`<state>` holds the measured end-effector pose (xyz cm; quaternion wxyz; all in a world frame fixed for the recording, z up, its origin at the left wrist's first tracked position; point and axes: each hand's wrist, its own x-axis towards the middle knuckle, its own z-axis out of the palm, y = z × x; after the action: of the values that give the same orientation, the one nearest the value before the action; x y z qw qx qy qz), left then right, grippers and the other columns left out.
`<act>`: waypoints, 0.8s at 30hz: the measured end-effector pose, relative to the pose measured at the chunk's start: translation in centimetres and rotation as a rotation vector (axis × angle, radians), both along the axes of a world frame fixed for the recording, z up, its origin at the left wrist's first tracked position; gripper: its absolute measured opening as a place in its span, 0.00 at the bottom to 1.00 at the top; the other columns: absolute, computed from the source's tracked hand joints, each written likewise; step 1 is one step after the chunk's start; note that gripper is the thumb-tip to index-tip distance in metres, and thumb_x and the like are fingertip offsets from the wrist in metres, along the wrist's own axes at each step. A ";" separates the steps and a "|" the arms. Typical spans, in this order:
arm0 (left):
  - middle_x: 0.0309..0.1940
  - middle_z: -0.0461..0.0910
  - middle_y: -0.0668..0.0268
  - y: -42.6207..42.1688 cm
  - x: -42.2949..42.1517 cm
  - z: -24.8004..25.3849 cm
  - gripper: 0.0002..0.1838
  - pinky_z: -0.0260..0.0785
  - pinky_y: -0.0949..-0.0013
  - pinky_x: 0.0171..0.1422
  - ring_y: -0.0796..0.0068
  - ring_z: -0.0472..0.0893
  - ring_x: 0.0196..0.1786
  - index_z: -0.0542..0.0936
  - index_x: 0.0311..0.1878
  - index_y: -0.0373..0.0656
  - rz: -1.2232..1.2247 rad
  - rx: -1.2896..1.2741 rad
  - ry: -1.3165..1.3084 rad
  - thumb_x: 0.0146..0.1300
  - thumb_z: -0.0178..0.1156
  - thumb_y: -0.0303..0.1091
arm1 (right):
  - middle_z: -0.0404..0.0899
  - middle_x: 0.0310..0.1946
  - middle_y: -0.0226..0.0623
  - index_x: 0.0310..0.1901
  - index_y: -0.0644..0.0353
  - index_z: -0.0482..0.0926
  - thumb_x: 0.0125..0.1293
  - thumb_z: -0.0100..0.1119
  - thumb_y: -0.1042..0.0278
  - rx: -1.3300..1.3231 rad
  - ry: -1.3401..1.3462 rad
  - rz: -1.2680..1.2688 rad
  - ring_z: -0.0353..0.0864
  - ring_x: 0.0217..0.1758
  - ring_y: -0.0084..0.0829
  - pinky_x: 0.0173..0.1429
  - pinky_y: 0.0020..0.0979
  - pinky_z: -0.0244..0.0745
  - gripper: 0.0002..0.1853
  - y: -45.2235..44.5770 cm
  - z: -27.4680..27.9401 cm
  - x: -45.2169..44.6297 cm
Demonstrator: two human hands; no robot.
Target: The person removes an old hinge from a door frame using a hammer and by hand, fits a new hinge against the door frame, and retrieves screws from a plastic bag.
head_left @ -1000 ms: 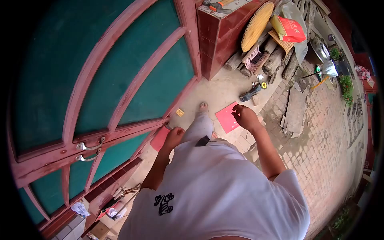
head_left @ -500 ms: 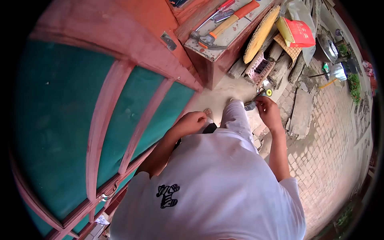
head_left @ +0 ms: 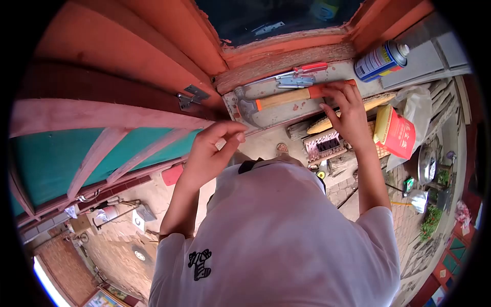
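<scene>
My right hand (head_left: 350, 115) is over the grip end of a claw hammer (head_left: 286, 98), thumb and fingers apart; whether the fingertips touch the grip I cannot tell. The hammer has a wooden handle with an orange-red grip and lies on a windowsill (head_left: 271, 115), its head to the left. Behind it are a metal hinge (head_left: 295, 82) and a red-handled screwdriver (head_left: 311, 68). My left hand (head_left: 209, 151) hovers by the sill's left corner, fingers loosely bent, thumb apart, nothing visible in it. Nearby, another hinge (head_left: 192, 97) sits on the orange-red door frame.
A blue and yellow spray can (head_left: 378, 62) stands at the sill's right end. Below the sill are a pink basket (head_left: 325, 146), logs and a red and yellow bag (head_left: 396, 133). A green-panelled door (head_left: 133, 148) stands at my left. Tools lie on the ground behind it.
The view has turned towards the sill and window. My right hand has risen from beside my leg to the hammer's grip. My left hand has come up and its fingers have loosened.
</scene>
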<state>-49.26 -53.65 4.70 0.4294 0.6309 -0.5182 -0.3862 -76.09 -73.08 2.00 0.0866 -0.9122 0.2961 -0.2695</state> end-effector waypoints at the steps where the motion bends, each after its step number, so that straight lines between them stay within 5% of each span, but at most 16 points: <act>1: 0.36 0.81 0.65 -1.4 -0.9 0.2 0.07 0.71 0.75 0.44 0.79 0.79 0.39 0.79 0.47 0.36 0.022 -0.046 -0.071 0.67 0.57 0.23 | 0.76 0.48 0.39 0.48 0.59 0.80 0.54 0.68 0.70 -0.003 0.044 0.042 0.73 0.53 0.44 0.56 0.39 0.70 0.18 -1.1 -0.2 0.1; 10: 0.46 0.81 0.57 -12.5 -4.0 -1.0 0.11 0.72 0.58 0.52 0.53 0.80 0.46 0.81 0.46 0.37 -0.110 -0.220 -0.612 0.60 0.58 0.25 | 0.74 0.46 0.37 0.46 0.58 0.79 0.49 0.72 0.63 0.029 0.080 0.257 0.72 0.52 0.44 0.57 0.41 0.67 0.21 -4.8 -0.9 0.7; 15: 0.44 0.81 0.60 -14.8 -3.4 -1.8 0.13 0.71 0.58 0.56 0.57 0.79 0.49 0.82 0.45 0.39 -0.265 -0.176 -0.769 0.56 0.61 0.27 | 0.75 0.44 0.36 0.44 0.58 0.79 0.47 0.73 0.61 0.021 0.071 0.219 0.76 0.46 0.42 0.48 0.40 0.72 0.22 -3.3 -0.4 0.0; 24: 0.35 0.78 0.63 -16.0 -3.6 -2.7 0.07 0.73 0.59 0.52 0.62 0.79 0.45 0.81 0.36 0.43 -0.377 -0.265 -1.054 0.52 0.63 0.31 | 0.76 0.40 0.35 0.42 0.58 0.81 0.43 0.75 0.63 0.087 0.004 0.143 0.78 0.43 0.40 0.44 0.38 0.75 0.22 -2.1 -0.9 -0.4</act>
<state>-52.87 -69.61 2.01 0.1124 0.5758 -0.8096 -0.0213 -76.49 -75.16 1.11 0.1445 -0.9270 0.2417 -0.2477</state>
